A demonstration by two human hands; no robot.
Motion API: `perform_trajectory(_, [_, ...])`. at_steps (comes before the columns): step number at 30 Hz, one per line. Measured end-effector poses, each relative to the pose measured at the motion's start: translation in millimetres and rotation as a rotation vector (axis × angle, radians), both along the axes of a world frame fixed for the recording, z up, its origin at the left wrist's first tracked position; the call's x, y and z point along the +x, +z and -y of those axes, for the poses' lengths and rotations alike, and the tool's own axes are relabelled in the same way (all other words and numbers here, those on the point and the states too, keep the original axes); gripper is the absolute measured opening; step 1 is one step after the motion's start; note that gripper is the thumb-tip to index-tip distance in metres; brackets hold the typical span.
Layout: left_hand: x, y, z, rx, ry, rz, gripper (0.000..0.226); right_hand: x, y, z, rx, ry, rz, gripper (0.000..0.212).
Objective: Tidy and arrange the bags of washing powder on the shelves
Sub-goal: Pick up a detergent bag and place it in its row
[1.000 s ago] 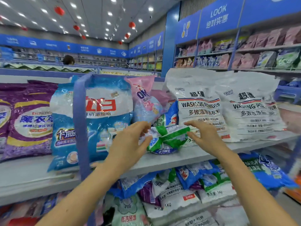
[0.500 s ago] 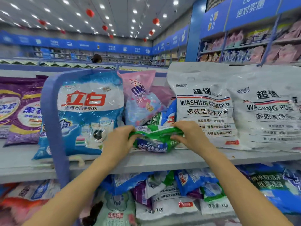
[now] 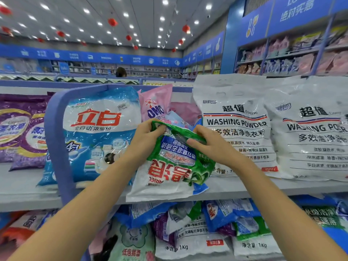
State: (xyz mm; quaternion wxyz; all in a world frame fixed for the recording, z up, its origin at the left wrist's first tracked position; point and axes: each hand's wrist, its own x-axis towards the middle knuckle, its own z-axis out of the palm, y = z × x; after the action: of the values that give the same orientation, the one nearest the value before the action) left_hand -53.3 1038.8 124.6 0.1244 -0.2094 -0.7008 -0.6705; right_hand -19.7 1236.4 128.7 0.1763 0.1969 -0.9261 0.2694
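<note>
The green-and-white bag is now lifted off the shelf, hanging print-upside-down over its front edge; a moment ago it lay crumpled flat there. My left hand and right hand each pinch its upper edge. Next, I reckon, turn it upright and stand it between the blue bag and the white washing powder bag

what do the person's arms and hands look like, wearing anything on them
The left hand and right hand are bare: no gloves, and no rings show. The left forearm and right forearm are bare too, with no sleeve, watch or bracelet in view down to the picture's edge.
</note>
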Motion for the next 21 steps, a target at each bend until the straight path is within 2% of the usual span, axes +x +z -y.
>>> perform_trajectory(2, [0.0,-0.5,-4.0,0.053,-0.025,0.029,0.024,-3.5,0.0,7.4,-0.026,-0.021,-0.026,0.023])
perform_trajectory(5, [0.6,2.2,-7.1,0.073,-0.052,0.053,0.018,-8.1,6.1,17.9,0.067,-0.085,-0.045,0.041])
perform_trajectory(7, [0.3,5.9,-5.6,0.03,-0.036,0.012,0.014,-8.5,9.0,20.8,0.095,-0.105,-0.09,0.036])
perform_trajectory(9, [-0.5,8.7,3.0,-0.064,0.004,-0.077,0.004,-8.1,9.1,16.2,0.029,-0.11,-0.158,0.028])
perform_trajectory(11, [-1.5,4.5,14.5,-0.118,0.108,-0.151,0.034,-5.3,7.9,6.1,-0.173,-0.119,-0.203,0.021])
perform_trajectory(12, [1.4,0.0,18.9,-0.07,0.187,-0.152,0.046,-4.0,8.0,0.6,-0.316,-0.121,-0.217,0.018])
perform_trajectory(13, [6.0,-6.4,20.5,0.022,0.27,-0.146,0.051,-3.4,8.1,-4.3,-0.445,-0.135,-0.237,0.017])
perform_trajectory(15, [17.3,-28.4,12.8,0.218,0.403,-0.112,0.047,-3.0,8.2,-8.6,-0.597,-0.198,-0.314,0.024])
perform_trajectory(17, [31.6,-52.6,-9.1,0.304,0.358,0.014,0.046,-2.1,6.4,-5.7,-0.693,-0.262,-0.405,0.034])
perform_trajectory(18, [38.2,-62.5,-22.4,0.298,0.275,0.111,0.054,-1.1,4.8,-3.1,-0.761,-0.276,-0.435,0.036])
perform_trajectory(20, [41.5,-75.2,-46.9,0.262,0.143,0.296,0.065,1.2,0.0,1.4,-0.922,-0.282,-0.451,0.034])
perform_trajectory(21, [38.9,-77.4,-55.3,0.249,0.113,0.355,0.063,2.8,-2.8,3.3,-1.011,-0.279,-0.449,0.03])
